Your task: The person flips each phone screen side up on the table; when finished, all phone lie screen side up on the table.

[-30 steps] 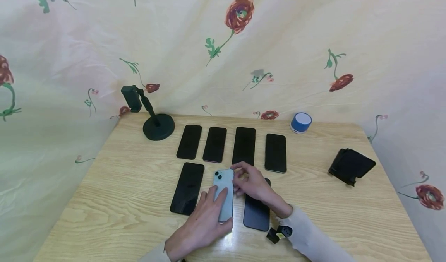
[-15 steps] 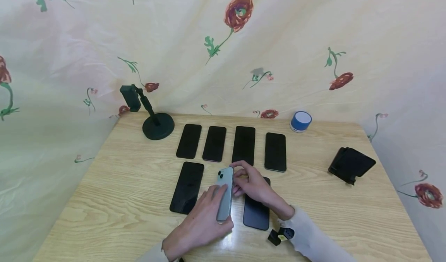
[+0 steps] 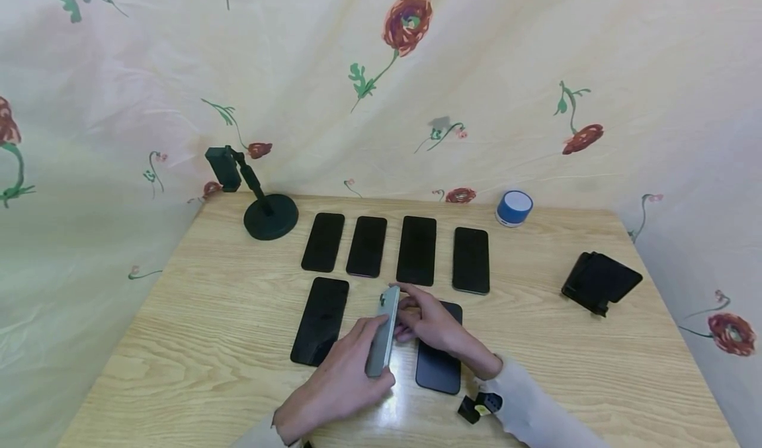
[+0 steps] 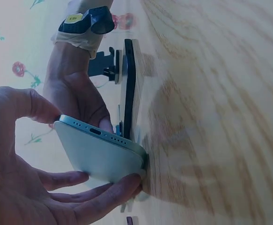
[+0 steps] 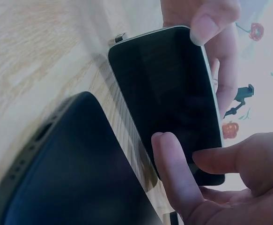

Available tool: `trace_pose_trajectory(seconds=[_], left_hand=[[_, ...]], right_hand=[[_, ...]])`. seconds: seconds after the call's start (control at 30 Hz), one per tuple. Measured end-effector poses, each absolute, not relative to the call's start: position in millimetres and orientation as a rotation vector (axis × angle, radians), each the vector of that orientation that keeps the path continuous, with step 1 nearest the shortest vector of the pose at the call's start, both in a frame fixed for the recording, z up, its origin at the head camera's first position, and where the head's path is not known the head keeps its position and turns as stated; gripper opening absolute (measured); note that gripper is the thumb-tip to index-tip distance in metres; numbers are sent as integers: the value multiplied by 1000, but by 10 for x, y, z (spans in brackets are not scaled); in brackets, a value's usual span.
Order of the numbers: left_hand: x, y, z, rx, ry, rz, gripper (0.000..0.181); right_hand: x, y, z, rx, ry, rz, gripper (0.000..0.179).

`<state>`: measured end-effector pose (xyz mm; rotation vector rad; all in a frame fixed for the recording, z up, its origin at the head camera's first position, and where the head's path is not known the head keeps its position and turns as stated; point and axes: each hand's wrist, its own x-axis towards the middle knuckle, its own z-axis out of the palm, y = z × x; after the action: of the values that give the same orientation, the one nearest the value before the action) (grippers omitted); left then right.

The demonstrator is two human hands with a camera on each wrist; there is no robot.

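Note:
My left hand (image 3: pixel 342 375) grips a light blue phone (image 3: pixel 379 354), thumb at its bottom corner and fingers on its back. The phone stands tilted up on its long edge, its port end showing in the left wrist view. My right hand (image 3: pixel 437 322) holds its upper end from the right; in the right wrist view, a fingertip and the thumb (image 5: pixel 216 161) lie on the dark screen (image 5: pixel 159 84). Beneath the right hand, a dark phone (image 3: pixel 438 372) lies flat. Another black phone (image 3: pixel 320 322) lies left of the left hand.
Several black phones stretch in a row behind the hands, among them one at the left (image 3: pixel 323 241) and one at the right (image 3: pixel 471 261). A black stand (image 3: pixel 270 216), a blue speaker-like cylinder (image 3: pixel 514 209) and a black folding holder (image 3: pixel 601 282) stand farther out on the wooden table (image 3: pixel 196 329).
The light blue phone has turned from lying nearly flat, back up, to standing on its long edge with the screen toward the right. Both hands stay on it, having shifted slightly left.

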<state>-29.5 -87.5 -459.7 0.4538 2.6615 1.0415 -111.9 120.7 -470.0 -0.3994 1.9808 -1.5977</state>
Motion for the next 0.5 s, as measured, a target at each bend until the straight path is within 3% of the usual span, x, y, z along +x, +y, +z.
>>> trace_pose_trajectory(seconds=[0.5], left_hand=[[-406, -1024, -4653, 434, 2368, 1551, 67]], right_hand=[[-1101, 1197, -4708, -335, 2082, -1506, 66]])
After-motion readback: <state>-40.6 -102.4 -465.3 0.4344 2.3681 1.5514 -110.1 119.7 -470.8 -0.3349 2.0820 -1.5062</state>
